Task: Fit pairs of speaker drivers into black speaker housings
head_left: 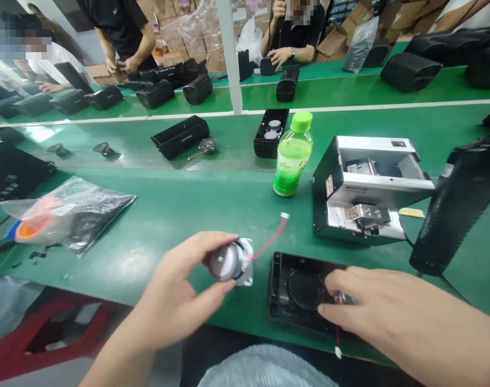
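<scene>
My left hand (176, 285) pinches a round speaker driver (229, 262) between thumb and fingers, above the green bench. A thin red-and-white wire (271, 236) with a small white connector runs from the driver. My right hand (390, 317) rests over an open black speaker housing (279, 287), with its thumb and fingers around a small metal part (344, 299). A red wire (337, 338) trails from that part over the bench edge. A round black mesh grille (305, 290) sits inside the housing, beside my fingers. My hand hides the housing's right side.
A white-and-black bench machine (361, 188) and a green-capped bottle (293, 156) stand just beyond my hands. A large black speaker enclosure (458, 209) tilts at the right. A plastic bag (67, 215) lies at the left. Several speakers and co-workers occupy the benches beyond.
</scene>
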### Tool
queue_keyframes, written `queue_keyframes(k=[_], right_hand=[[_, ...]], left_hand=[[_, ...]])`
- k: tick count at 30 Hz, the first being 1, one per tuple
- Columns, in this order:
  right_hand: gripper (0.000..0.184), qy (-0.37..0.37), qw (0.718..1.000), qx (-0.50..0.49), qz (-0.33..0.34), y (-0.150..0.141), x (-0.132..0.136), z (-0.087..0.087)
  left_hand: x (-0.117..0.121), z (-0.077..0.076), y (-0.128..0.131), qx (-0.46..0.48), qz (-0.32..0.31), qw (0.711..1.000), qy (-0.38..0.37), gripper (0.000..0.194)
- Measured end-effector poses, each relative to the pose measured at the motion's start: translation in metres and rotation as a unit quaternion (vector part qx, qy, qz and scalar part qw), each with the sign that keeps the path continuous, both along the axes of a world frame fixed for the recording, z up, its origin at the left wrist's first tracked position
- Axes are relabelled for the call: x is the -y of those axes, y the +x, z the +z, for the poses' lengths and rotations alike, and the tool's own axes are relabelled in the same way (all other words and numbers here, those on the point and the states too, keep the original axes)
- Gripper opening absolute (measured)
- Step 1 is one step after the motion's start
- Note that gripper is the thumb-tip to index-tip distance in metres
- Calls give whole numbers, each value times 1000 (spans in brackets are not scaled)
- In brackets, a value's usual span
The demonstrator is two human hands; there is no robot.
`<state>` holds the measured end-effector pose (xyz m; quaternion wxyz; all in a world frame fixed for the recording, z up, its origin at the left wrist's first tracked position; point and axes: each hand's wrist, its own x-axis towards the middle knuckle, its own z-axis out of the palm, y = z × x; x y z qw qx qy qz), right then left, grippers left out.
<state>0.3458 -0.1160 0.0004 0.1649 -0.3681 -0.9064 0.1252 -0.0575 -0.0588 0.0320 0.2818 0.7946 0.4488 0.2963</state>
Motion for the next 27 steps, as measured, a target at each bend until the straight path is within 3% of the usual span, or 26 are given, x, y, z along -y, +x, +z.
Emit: queue_keyframes(k=[4,8,14,20,27], right_hand=[[40,-13,999,-12,-35,-5,1,-4],[40,3,998,-18,-54,17,15,-11],[30,57,992,-22,-108,24,34,-24],[38,75,991,-28,-110,24,30,-25],[42,85,995,3,-52,37,25,-37]], left_hand=[[2,31,57,-52,-164,985,-5,61],[-3,29,99,-154,-250,955,30,54],[-6,5,124,-276,-236,926,103,18],[-10,-1,130,-328,-246,907,99,46],[-8,-11,128,-338,-256,899,106,54]])
